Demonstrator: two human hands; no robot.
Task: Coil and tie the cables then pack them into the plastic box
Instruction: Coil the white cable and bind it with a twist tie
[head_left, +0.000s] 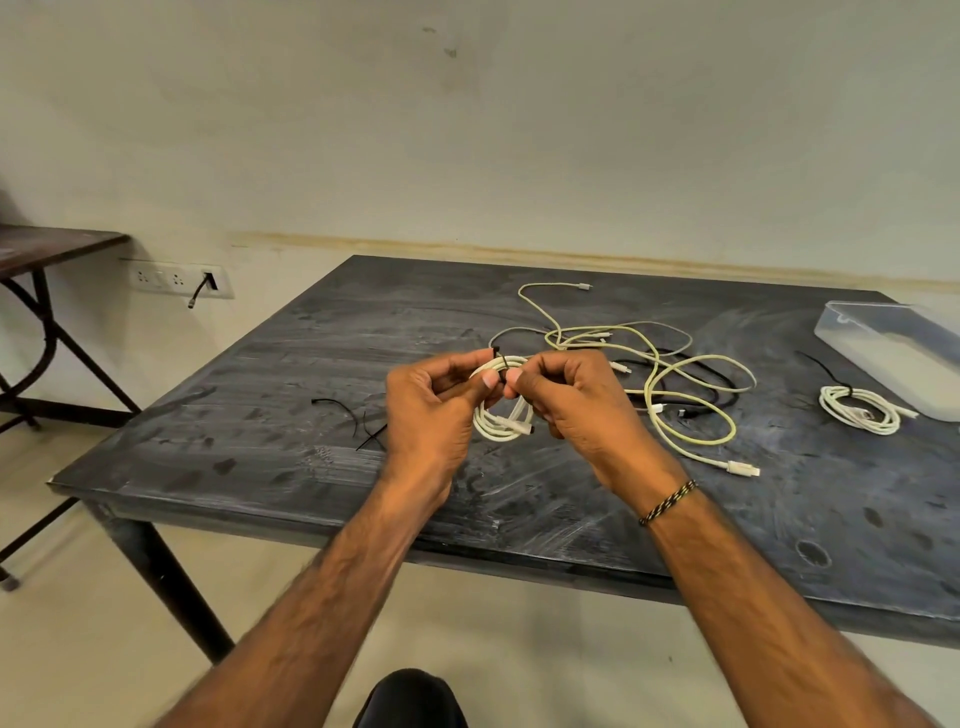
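Your left hand (431, 410) and right hand (576, 400) meet above the middle of the dark table (260, 415), and between them you hold a white coiled cable (501, 423) up off the surface. Both hands are pinched together on it at the top of the coil: your left thumb and fingers grip the left side of the loops, your right thumb and forefinger press in from the right. A thin black cable tie (497, 356) sits right at that pinch point, its short end sticking up just above your left fingers; whether it is fully closed around the coil cannot be told. The lower half of the coil hangs below your hands, with a plug end lying across its bottom loops.

Beyond your right hand, a loose tangle of cables (670, 374) lies spread on the table, pale yellowish ones mixed with white and black, and one plug end lies near your right wrist. You wear a braided bracelet (667, 501) on that wrist.

To the left of your left hand, a few spare black ties (358, 421) lie on the table, crossing each other.

At the far right, a tied bundle (860, 408) of white cable rests on the table with a black tie around it, just beside the clear plastic box (893, 348), which stands near the table's right edge.
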